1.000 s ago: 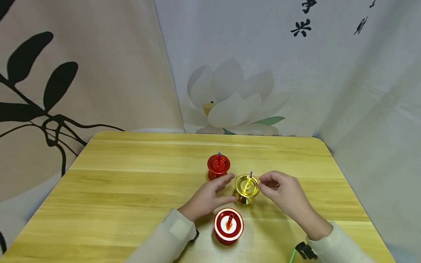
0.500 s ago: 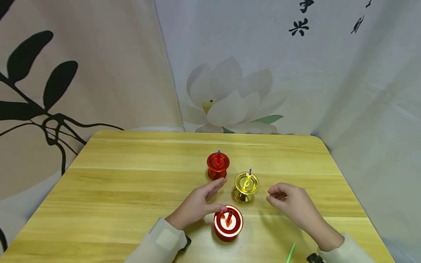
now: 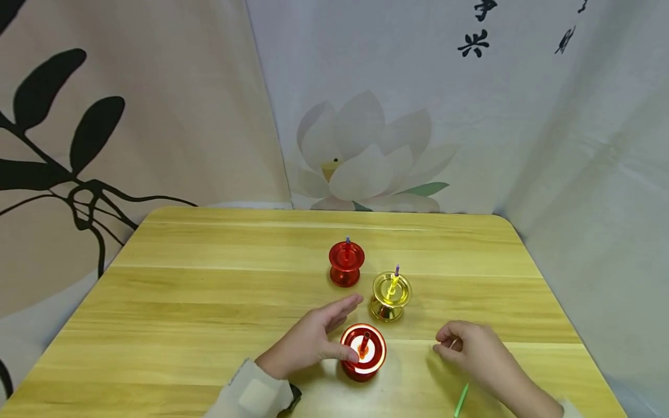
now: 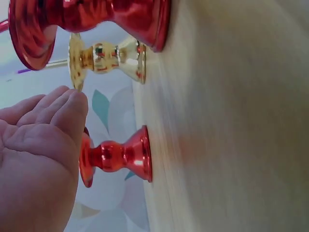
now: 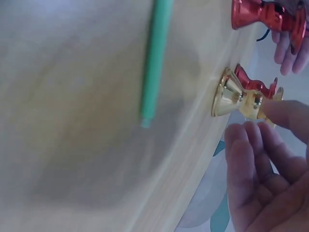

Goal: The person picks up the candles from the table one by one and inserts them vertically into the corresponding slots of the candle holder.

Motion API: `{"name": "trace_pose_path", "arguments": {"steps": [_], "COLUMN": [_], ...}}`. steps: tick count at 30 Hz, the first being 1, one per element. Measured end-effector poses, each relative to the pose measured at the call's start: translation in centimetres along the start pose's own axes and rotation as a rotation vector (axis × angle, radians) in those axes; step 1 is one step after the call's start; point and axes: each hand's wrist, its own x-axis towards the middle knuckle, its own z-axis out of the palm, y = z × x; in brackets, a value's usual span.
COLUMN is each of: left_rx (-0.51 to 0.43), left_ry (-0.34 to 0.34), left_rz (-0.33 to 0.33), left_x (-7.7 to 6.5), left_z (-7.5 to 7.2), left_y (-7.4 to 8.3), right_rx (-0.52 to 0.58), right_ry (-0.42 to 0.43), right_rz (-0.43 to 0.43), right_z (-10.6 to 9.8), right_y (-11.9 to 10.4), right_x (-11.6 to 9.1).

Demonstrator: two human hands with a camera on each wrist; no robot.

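Note:
Nearest me stands a red metallic candle holder [image 3: 359, 373], upright, with a short red tube at its centre. My left hand [image 3: 312, 335] is beside it, fingers extended and thumb over its rim. A gold candle holder [image 3: 387, 312], with a thin purple-tipped stick in its cup, is just beyond those fingers. Farther back is a second red candle holder [image 3: 345, 277], also with a purple-tipped stick. My right hand [image 3: 477, 350] hovers to the right, fingers loosely bent and holding nothing. A slim green stick [image 3: 461, 400] with a narrower tip [image 5: 146, 123] lies just below it.
The holders stand on a light wooden table [image 3: 219, 290] with rounded far corners. Behind it hangs a pale cloth [image 3: 387, 157] printed with a lotus and dark leaves. A dark strap [image 3: 295, 396] sits at my left sleeve.
My left hand has left the gold holder and come back to the near red one. My right hand has drawn away from the gold holder, toward me and rightward, near the green stick.

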Motion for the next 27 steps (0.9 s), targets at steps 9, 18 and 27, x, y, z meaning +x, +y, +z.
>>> {"name": "trace_pose_path", "arguments": {"steps": [9, 18, 27], "left_rx": [0.119, 0.155, 0.157], "left_ry": [-0.013, -0.015, -0.012], "left_rz": [-0.031, -0.028, -0.022], "left_x": [-0.4, -0.9, -1.0], "left_z": [1.1, 1.6, 1.9], "left_y": [-0.1, -0.7, -0.8], "right_rx": [-0.123, -0.160, -0.133], "right_ry": [-0.130, -0.258, -0.251], "right_rz": [0.081, 0.285, 0.121], "right_z": [0.5, 1.4, 1.4], "right_y": [1.5, 2.4, 3.2], "right_x": [-2.1, -3.1, -3.4]}}
